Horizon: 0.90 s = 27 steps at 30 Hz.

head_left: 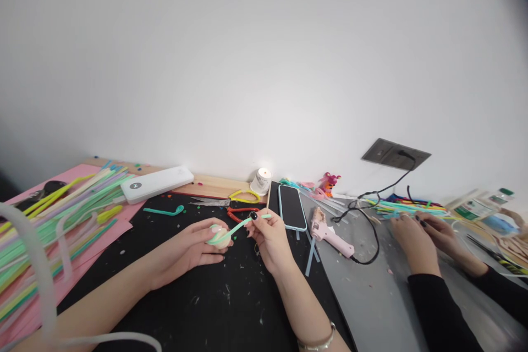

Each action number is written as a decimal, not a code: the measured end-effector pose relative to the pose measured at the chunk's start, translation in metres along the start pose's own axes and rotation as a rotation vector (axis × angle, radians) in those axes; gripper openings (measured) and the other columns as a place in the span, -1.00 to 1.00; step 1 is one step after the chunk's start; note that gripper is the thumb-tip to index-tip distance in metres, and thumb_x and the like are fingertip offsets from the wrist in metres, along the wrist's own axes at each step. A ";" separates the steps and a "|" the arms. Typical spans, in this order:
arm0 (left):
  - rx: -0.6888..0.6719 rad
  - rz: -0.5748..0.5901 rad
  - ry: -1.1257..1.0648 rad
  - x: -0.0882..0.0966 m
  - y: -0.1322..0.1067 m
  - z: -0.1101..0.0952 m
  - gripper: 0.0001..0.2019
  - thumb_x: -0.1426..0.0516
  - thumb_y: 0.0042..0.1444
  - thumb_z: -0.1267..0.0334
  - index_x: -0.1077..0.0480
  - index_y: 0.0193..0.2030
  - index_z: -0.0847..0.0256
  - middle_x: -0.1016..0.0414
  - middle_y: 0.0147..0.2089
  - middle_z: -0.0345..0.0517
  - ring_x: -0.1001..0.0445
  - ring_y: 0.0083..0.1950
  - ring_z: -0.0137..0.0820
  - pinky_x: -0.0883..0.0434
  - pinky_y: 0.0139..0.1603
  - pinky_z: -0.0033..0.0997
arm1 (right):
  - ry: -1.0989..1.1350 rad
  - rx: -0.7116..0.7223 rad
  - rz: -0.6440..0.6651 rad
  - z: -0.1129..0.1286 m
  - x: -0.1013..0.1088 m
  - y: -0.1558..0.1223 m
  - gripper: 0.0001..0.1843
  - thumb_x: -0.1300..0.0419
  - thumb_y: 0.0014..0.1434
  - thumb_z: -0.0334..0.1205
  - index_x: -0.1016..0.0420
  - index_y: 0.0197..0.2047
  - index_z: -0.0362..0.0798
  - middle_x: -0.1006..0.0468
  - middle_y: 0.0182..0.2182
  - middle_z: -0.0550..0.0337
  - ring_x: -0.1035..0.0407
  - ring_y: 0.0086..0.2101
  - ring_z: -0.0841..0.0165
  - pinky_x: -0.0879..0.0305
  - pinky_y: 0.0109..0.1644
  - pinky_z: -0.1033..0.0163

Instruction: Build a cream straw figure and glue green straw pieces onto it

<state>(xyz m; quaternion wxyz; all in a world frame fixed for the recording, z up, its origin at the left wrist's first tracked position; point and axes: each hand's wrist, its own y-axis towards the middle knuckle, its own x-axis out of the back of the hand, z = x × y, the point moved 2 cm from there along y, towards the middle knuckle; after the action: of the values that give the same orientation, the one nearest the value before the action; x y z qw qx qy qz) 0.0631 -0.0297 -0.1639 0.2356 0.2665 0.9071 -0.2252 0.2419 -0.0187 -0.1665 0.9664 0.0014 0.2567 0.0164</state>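
My left hand point(187, 247) rests on the black mat point(206, 302), fingers curled round a small pale round ball point(221, 236). A mint-green straw strip point(235, 228) runs from that ball up to my right hand point(270, 236). The right hand's fingertips pinch the strip's far end. Both forearms reach in from the bottom edge, and a bracelet point(317, 341) sits on the right wrist.
Coloured straws point(53, 214) lie on pink paper at the left. A white case point(157, 182), lit candle point(261, 180), scissors point(214, 202), phone point(292, 207) and pink glue gun point(330, 234) with black cord lie ahead. Another person's hands point(421, 234) in black sleeves work at the right.
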 end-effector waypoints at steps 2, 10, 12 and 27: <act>0.016 -0.013 -0.014 0.000 -0.001 -0.001 -0.83 -0.21 0.03 0.15 -0.46 -0.24 0.13 -0.54 -0.26 -0.09 -0.49 -0.14 -0.31 -0.37 -0.05 -0.34 | 0.002 0.001 0.000 0.000 0.000 0.000 -0.77 -0.37 -0.06 -0.22 -0.40 -0.52 -0.11 -0.50 -0.62 0.25 -0.28 -0.63 0.53 -0.21 -0.53 0.44; 0.016 -0.078 -0.046 0.002 0.000 0.000 -0.81 -0.22 0.04 0.19 -0.51 -0.20 0.19 -0.54 -0.25 -0.08 -0.48 -0.21 -0.37 -0.39 -0.14 -0.45 | 0.005 0.004 0.014 0.002 -0.003 -0.001 -0.77 -0.38 -0.08 -0.22 -0.40 -0.53 -0.11 -0.50 -0.63 0.24 -0.28 -0.63 0.52 -0.21 -0.53 0.44; 0.006 -0.101 -0.045 0.004 0.002 0.001 -0.79 -0.20 0.07 0.18 -0.52 -0.19 0.22 -0.51 -0.30 -0.10 -0.46 -0.25 -0.40 -0.39 -0.17 -0.46 | 0.005 0.009 0.022 0.003 -0.002 -0.002 -0.77 -0.37 -0.07 -0.22 -0.40 -0.53 -0.11 -0.50 -0.62 0.24 -0.28 -0.63 0.52 -0.22 -0.53 0.44; -0.042 -0.108 0.018 0.005 0.005 0.005 -0.85 -0.14 0.13 0.14 -0.32 -0.30 0.16 -0.51 -0.35 -0.14 -0.37 -0.35 -0.45 -0.28 -0.32 -0.48 | -0.016 0.022 0.002 0.002 -0.001 -0.001 -0.78 -0.35 -0.04 -0.23 -0.41 -0.52 -0.12 -0.51 -0.61 0.22 -0.27 -0.63 0.53 -0.17 -0.53 0.46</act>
<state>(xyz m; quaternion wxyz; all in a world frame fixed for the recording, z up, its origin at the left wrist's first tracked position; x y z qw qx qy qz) 0.0637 -0.0268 -0.1722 0.2203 0.2142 0.9268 -0.2159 0.2421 -0.0193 -0.1647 0.9683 0.0124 0.2491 0.0144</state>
